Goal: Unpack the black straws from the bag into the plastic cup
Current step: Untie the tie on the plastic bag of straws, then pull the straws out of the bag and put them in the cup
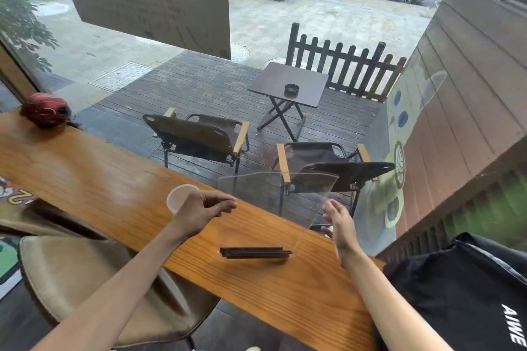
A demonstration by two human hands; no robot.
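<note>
A clear plastic bag stands upright on the wooden counter, with a bundle of black straws lying flat across its bottom. My left hand is at the bag's left edge, thumb and fingertips pinched together on the film. My right hand is at the bag's right edge with its fingers spread and straight; whether it touches the film is unclear. A translucent plastic cup stands on the counter just behind my left hand, partly hidden by it.
The counter runs along a large window, close behind the bag. A red object sits at the counter's far left end. A padded stool is under my left arm and a black bag lies at the right.
</note>
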